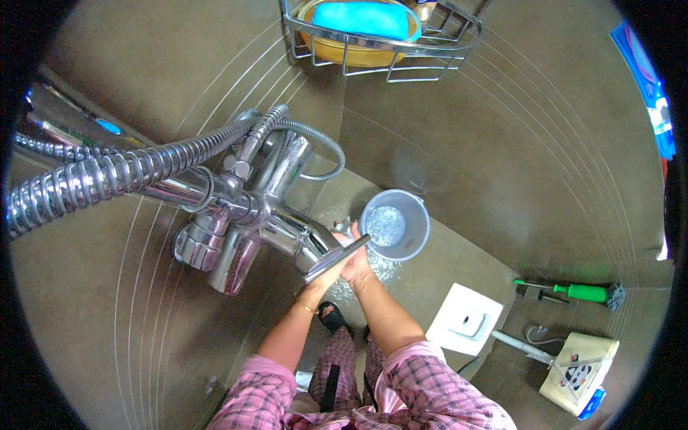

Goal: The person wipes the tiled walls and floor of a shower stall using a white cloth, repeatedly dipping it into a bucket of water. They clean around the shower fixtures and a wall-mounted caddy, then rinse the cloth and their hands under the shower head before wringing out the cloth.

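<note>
My left hand [329, 271] and my right hand [356, 263] are close together beyond the lever of a chrome wall mixer tap [317, 244], which partly covers them. Something whitish, perhaps lather or water, shows at the fingers; I cannot tell whether either hand holds a thing. Just right of the hands stands a pale blue-grey plastic bucket [416, 236] with some rippling water in it. Wet patches shine on the tiled floor around its base. A ribbed metal shower hose [129, 172] runs from the tap towards the left edge of the view.
A wire corner shelf [365, 45] holds a yellow dish with a blue item. On the floor at right is a white squat toilet pan [457, 301]; a cream cistern [591, 349] and a green-handled brush [588, 293] are on the wall beyond. My sandalled foot [333, 317] stands below.
</note>
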Demonstrator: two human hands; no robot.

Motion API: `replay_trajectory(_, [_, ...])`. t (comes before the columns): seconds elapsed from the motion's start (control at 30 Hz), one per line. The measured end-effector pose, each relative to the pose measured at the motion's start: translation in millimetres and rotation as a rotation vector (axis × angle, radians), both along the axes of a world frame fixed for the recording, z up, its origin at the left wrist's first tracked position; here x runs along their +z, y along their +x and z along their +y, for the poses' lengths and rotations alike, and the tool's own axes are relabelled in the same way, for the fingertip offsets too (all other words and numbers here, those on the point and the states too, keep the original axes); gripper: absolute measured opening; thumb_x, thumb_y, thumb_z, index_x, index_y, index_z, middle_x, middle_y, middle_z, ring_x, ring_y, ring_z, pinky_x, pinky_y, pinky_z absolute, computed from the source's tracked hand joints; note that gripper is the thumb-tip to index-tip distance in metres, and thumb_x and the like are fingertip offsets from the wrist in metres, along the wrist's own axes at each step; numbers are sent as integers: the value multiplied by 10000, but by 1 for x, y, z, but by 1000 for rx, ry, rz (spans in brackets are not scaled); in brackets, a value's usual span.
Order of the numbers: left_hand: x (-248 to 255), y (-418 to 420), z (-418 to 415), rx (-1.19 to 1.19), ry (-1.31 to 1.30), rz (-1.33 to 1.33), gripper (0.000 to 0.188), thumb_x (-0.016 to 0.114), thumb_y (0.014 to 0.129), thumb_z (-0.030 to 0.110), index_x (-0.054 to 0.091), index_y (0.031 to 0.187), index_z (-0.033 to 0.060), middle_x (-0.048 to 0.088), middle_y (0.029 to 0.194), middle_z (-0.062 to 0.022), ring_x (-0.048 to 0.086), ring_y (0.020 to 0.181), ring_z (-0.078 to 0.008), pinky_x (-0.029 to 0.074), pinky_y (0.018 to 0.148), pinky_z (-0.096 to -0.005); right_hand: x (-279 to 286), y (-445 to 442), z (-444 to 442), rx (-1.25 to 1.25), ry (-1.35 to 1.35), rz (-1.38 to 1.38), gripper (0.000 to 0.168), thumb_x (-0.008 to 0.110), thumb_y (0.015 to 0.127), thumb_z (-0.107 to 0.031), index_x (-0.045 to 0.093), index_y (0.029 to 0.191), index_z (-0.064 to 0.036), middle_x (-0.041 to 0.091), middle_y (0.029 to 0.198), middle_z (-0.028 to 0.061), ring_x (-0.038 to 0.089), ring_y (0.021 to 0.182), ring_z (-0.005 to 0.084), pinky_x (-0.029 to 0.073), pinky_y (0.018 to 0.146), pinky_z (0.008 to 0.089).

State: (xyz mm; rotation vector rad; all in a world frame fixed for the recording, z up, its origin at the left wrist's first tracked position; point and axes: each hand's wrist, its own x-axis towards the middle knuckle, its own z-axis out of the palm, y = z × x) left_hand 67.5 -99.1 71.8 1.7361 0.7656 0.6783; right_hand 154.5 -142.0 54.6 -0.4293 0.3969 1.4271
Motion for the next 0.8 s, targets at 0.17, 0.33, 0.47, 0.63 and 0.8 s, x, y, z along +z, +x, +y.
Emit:
replay_trajectory(0.17, [-38, -12, 22, -48, -1216, -817, 445, 388, 943, 361, 505, 1250, 61, 547, 1244, -148, 535, 1116, -239, 396, 1004, -353, 40, 2, 4, -42, -158, -259, 254, 553, 914, -333, 559, 1055, -122, 633, 1042, 75, 601, 905, 190, 480, 733, 345])
replay_trajectory(0.33, [-25, 12, 14, 237, -1324, -774, 215, 603, 794, 79, 596, 1006, 42, 628, 957, -147, 607, 869, -284, 512, 851, -394, 35, -21, 10, -88, -357, -1118, 244, 598, 889, -241, 595, 1053, -61, 616, 965, 39, 573, 911, 150, 444, 833, 275])
replay_trajectory(0.47, [0, 28, 1, 206, -1160, -751, 354, 581, 824, 83, 538, 1174, 55, 570, 1184, -137, 538, 1088, -274, 435, 971, -385, 63, -12, 4, -206, -390, -976, 384, 510, 867, -34, 460, 1247, -45, 552, 1144, 81, 511, 1089, 171, 418, 938, 310])
replay_trajectory(0.63, [37, 56, -9, 405, -876, -443, 295, 570, 825, 65, 573, 1120, 50, 595, 1072, -66, 561, 1009, -190, 446, 897, -309, 16, 21, 3, -274, -103, -167, 406, 429, 937, -425, 535, 1093, -65, 590, 972, 114, 571, 920, 239, 466, 863, 364])
replay_trajectory(0.8, [37, 52, -13, 186, -381, -221, 275, 546, 874, 105, 545, 1133, 15, 571, 1087, -91, 576, 913, -165, 454, 853, -294, 10, 14, 5, -262, 134, 245, 270, 436, 963, -249, 510, 1149, -69, 602, 929, 45, 586, 841, 213, 494, 814, 354])
